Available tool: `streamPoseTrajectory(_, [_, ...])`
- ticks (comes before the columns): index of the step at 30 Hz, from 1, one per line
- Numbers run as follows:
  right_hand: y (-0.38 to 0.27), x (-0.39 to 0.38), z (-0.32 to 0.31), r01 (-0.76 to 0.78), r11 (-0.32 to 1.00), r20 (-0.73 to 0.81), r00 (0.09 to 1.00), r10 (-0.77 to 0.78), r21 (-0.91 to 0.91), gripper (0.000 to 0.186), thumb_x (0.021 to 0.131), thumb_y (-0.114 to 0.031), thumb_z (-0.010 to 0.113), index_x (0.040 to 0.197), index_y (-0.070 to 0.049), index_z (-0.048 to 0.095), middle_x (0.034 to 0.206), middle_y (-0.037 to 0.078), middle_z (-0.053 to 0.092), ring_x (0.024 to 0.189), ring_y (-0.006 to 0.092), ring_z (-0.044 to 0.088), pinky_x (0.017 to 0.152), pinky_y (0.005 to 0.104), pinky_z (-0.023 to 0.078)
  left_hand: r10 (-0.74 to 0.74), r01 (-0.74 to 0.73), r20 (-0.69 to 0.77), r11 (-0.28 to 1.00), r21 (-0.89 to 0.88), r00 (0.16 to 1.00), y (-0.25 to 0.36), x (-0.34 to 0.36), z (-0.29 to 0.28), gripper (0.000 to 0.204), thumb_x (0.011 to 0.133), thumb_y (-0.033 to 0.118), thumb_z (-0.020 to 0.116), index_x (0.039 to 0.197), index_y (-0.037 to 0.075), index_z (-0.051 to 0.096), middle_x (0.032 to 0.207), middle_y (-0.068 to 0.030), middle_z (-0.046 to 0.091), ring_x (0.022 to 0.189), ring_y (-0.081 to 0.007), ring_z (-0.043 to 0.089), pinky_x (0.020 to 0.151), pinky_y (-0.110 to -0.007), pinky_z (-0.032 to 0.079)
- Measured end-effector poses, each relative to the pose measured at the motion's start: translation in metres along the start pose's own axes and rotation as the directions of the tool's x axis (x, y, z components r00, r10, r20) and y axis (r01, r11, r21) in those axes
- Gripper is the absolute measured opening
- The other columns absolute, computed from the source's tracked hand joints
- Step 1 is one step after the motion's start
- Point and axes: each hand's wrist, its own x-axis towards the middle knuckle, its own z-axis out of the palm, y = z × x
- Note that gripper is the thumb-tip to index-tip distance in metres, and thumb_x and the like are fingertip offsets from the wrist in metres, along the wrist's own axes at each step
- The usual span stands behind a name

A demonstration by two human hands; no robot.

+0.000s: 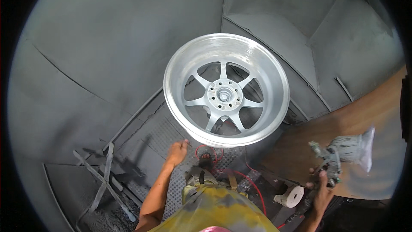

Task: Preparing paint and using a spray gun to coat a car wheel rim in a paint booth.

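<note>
While the open, empty left hand (177, 151) reaches under the silver spoked alloy wheel (226, 89), the right hand (322, 191) grips a paint-spattered spray gun (339, 157); judging by this, spraying comes next, needing aim leftward.

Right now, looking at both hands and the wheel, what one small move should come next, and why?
Probably bring the spray gun in the right hand across toward the silver wheel rim. The gun is held off to the side, away from the rim and not aimed at it, while the left hand reaches open toward the rim's lower edge, seemingly ready to steady or turn it.
</note>
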Motion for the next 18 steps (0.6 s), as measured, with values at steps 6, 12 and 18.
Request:
streamPoseTrajectory(6, [-0.067,0.011,0.022,0.069,0.997,0.003,0.998,-0.069,0.044,0.041,0.092,-0.016,0.069,0.123,0.002,0.052,0.093,0.016,0.065,0.074,0.0232,0.069,0.041,0.0278,0.054,-0.092,-0.089,-0.270,0.803,-0.589,0.958,0.026,0.040,-0.027,0.044,0.101,0.028,0.046,0.100,-0.011,0.067,0.084,-0.0186,0.071,0.073,-0.0248,0.069,0.070,-0.038,0.055])
streamPoseTrajectory(12, [-0.109,0.009,0.081,-0.058,0.994,0.194,0.980,0.040,0.090,0.059,0.081,-0.021,0.082,0.124,0.004,0.049,0.093,0.017,0.067,0.064,0.0248,0.069,0.049,0.0343,0.057,0.063,-0.258,-0.442,0.880,-0.398,0.895,0.031,0.057,-0.016,0.029,0.093,0.013,0.053,0.093,-0.013,0.067,0.076,-0.0196,0.071,0.075,-0.0230,0.069,0.069,-0.040,0.052])
streamPoseTrajectory(18, [-0.131,0.023,0.125,-0.131,0.991,0.410,0.905,0.117,0.005,0.056,0.079,-0.020,0.083,0.119,0.006,0.053,0.091,0.017,0.069,0.065,0.0228,0.069,0.048,0.0305,0.055,0.130,-0.249,-0.408,0.934,-0.256,0.904,0.017,0.065,-0.019,0.022,0.090,0.005,0.054,0.089,-0.013,0.067,0.078,-0.0259,0.070,0.074,-0.0226,0.069,0.066,-0.042,0.051])
